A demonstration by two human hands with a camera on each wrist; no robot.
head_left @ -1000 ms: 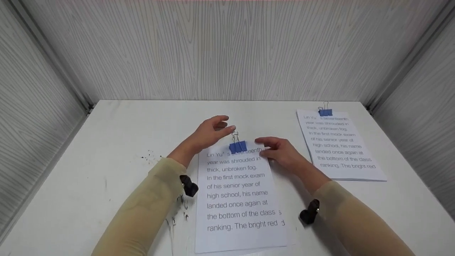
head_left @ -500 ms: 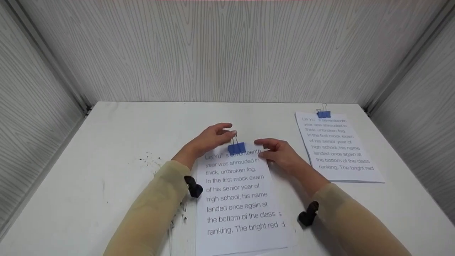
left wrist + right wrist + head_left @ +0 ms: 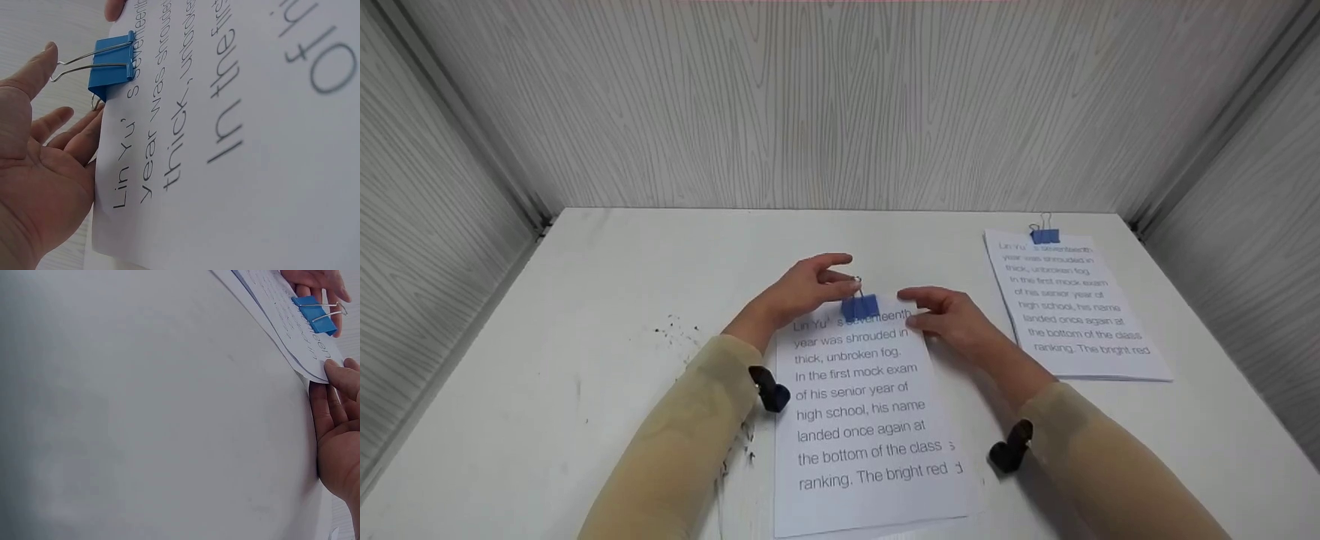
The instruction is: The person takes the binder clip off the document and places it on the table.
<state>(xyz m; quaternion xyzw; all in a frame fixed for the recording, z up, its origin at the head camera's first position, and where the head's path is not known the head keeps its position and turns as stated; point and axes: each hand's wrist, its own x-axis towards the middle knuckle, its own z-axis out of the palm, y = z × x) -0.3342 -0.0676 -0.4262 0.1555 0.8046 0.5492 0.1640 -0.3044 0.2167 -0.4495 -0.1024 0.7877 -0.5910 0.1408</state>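
The front paper stack (image 3: pixel 859 502) lies printed side up on the table (image 3: pixel 547 337), between the two sleeves (image 3: pixel 660 457); an underlying sheet projects at its lower right edge. The right hand (image 3: pixel 956 319) grips the upper right corner, thumb on top and fingers beneath. A blue binder clip (image 3: pixel 861 308) is seated near the middle of the stack's top edge. The left hand (image 3: pixel 799 289) is unclenched: its thumb touches the clip's wire handle, its fingers extend loosely near the top edge. Farther right, a second paper stack (image 3: pixel 1076 307) carries another blue clip (image 3: pixel 1045 237). Behind stands a wood-grain panel (image 3: pixel 840 105).
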